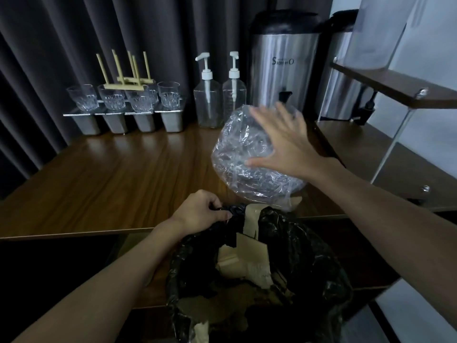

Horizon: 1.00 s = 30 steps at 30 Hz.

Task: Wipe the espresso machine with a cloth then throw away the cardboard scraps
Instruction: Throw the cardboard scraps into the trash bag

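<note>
Two hands work at the near edge of the desk (111, 174).

- **Left hand** (202, 211): fingers curled round the gathered rim of the black bin bag (309, 256), holding its mouth up just below the desk's near edge.
- **Right hand** (284, 142): released, fingers straight and spread, palm toward the clear plastic bag (237, 154) near the desk's near-right corner. Thumb & fingertips overlap the plastic; whether they actually touch it can't be told.
- **Cardboard scraps** (249, 258): several tan pieces lie inside the bin bag, w/ one strip poking up at the rim beside the left hand. A stray scrap (295, 201) shows at the desk's near edge, under the clear plastic bag.
- **Back edge of desk, L to R:** glasses (112, 97) on metal tins (116, 122), pump bottles (209, 105), steel urn (282, 70).
- **Espresso machine & cloth:** not in view, so the wiping step can't be checked here.
- **Status (est.):** the disposal step looks well along, i.e. most visible scraps are bagged. Prob. left to do: bag the stray scrap at the edge, maybe the clear plastic bag too, then close the bin bag.
</note>
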Available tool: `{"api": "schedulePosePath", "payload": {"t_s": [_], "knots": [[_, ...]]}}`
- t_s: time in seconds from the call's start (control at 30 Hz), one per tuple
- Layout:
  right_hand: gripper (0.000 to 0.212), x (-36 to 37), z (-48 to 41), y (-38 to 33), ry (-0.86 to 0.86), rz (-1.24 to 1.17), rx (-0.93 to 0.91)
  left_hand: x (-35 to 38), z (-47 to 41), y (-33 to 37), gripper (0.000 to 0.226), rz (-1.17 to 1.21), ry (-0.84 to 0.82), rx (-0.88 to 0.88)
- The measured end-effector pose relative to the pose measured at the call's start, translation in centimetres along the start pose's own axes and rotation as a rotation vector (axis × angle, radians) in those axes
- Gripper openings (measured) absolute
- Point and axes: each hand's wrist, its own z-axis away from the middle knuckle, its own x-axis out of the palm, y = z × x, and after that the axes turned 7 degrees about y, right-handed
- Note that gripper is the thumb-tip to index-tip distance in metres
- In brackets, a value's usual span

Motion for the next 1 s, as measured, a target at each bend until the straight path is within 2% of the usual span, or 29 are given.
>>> {"api": "schedulePosePath", "payload": {"t_s": [0.1,0.2,0.33,0.47,0.57,0.67,0.73,0.9,1.0], "knots": [[0.113,2.6,0.2,0.6,-0.307,-0.108,0.087,0.1,0.1,-0.1,0.028,0.016,0.009,-0.008],[0.113,4.4,1.4,1.4,-0.429,-0.271,0.213,0.2,0.2,-0.1,0.029,0.013,0.021,-0.007],[0.118,5.4,2.3,1.6,-0.437,-0.35,0.252,0.2,0.1,-0.2,0.028,0.022,0.024,-0.016],[0.118,6.9,3.4,2.3,-0.4,-0.2,0.319,0.2,0.2,-0.2,0.026,0.052,0.002,-0.032],[0.103,7.8,4.1,3.0,-0.377,-0.168,0.338,0.2,0.2,-0.2,0.024,0.084,-0.011,-0.044],[0.082,7.2,3.9,3.4,-0.248,-0.303,0.403,0.2,0.3,-0.2,0.024,0.088,-0.01,-0.051],[0.079,5.7,3.5,3.5,-0.176,-0.416,0.442,0.2,0.3,-0.3,0.025,0.091,-0.008,-0.053],[0.079,-1.2,4.4,1.1,-0.135,-0.537,0.311,-0.3,0.2,0.1,0.026,0.104,0.01,-0.048],[0.077,-4.7,6.2,-1.0,-0.262,-0.539,0.227,-1.1,0.3,0.4,0.023,0.124,0.013,-0.015]]}}
